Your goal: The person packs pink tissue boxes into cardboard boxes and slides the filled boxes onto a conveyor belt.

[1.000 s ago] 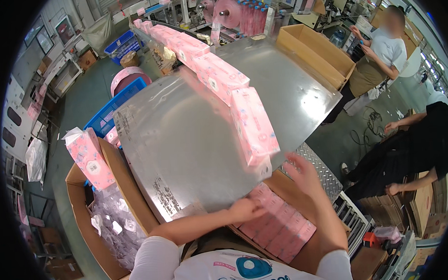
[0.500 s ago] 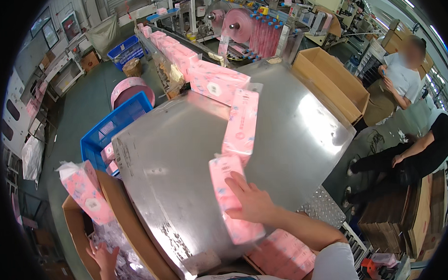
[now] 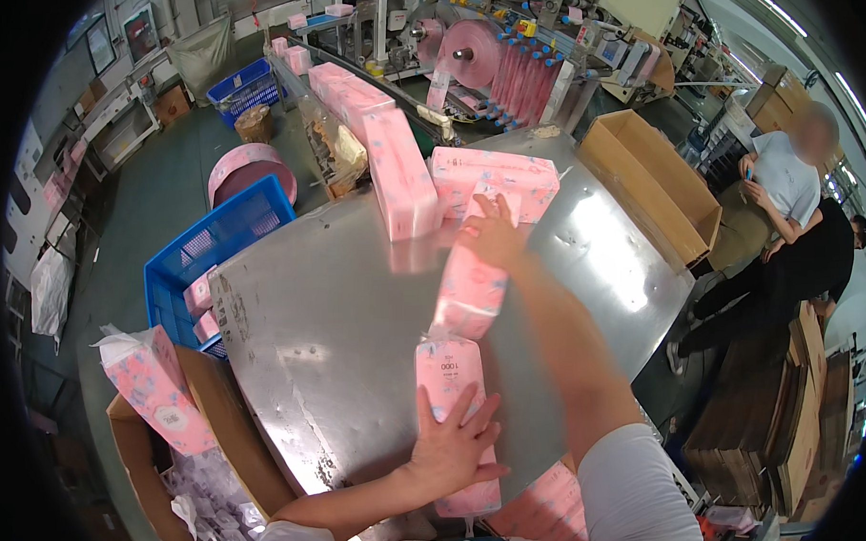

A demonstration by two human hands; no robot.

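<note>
Both hands lay on a line of pink tissue packs running lengthwise away from the body across the steel table point(image 3: 332, 369). Left hand point(image 3: 453, 443) pressed flat, fingers spread, on the nearest pack point(image 3: 448, 373); right hand point(image 3: 489, 232), fingers extended, touched the far pack point(image 3: 495, 178) beyond the middle one point(image 3: 470, 293).

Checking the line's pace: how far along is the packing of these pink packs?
Done: pink packs fill the box at the table's near edge. In hand: left hand presses the nearest pack; right hand reaches the far pack. Left: more packs queue on the conveyor.
</note>
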